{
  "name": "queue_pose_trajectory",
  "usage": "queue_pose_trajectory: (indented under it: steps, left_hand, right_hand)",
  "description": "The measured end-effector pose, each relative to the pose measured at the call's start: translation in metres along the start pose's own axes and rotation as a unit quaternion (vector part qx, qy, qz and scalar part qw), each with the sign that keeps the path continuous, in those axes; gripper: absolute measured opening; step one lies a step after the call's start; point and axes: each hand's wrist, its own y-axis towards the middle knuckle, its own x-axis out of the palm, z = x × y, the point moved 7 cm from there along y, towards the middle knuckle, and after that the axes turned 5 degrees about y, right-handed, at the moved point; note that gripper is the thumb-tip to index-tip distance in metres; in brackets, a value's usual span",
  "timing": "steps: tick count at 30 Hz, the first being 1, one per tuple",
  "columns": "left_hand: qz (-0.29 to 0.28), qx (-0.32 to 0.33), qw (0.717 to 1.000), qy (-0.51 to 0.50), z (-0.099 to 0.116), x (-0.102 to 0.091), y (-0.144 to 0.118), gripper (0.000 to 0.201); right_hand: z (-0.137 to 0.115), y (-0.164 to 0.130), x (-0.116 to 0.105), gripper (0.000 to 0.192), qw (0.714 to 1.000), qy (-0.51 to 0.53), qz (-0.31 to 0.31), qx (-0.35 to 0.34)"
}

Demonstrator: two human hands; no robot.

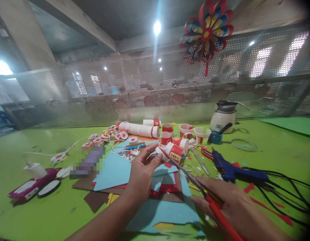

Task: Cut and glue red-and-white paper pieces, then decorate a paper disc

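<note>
My left hand (142, 169) pinches a small white and red piece of cut paper cup (158, 150) between thumb and fingers. My right hand (226, 197) is closed around the red handles of a pair of scissors (190, 177). The blade tips reach up to the piece at my left fingertips; whether they are biting into it I cannot make out. Just behind the blades, a red and white paper cup (175, 152) lies on its side. Layered blue, red and brown paper sheets (114, 170) spread beneath my hands.
A blue glue gun (237, 172) with looping black cable lies at right. Behind stand cut cups (202, 135), a blue pot (216, 137) and a white jar (223, 118). Left are a stacked cup tube (139, 129), a purple power strip (31, 187) and a blurred-out flat object (88, 162).
</note>
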Motion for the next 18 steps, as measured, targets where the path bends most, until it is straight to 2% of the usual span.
queue_pose_trajectory:
  steps: [3,12,18]
  left_hand:
    - [0.008,-0.002,1.000,0.000,-0.0001,-0.0006,-0.0008,0.037]
    - [0.011,-0.002,1.000,-0.002,-0.0012,-0.0008,-0.0008,0.038]
    - [0.003,0.005,1.000,0.012,0.0013,-0.0012,0.0005,0.037]
  right_hand:
    - [0.0013,-0.0006,0.0086,0.034,0.997,0.029,-0.072,0.018]
    - [0.0012,-0.0010,0.0104,0.035,0.996,0.045,-0.079,0.017]
    - [0.0027,0.0019,0.0097,0.038,0.997,0.017,-0.075,0.023]
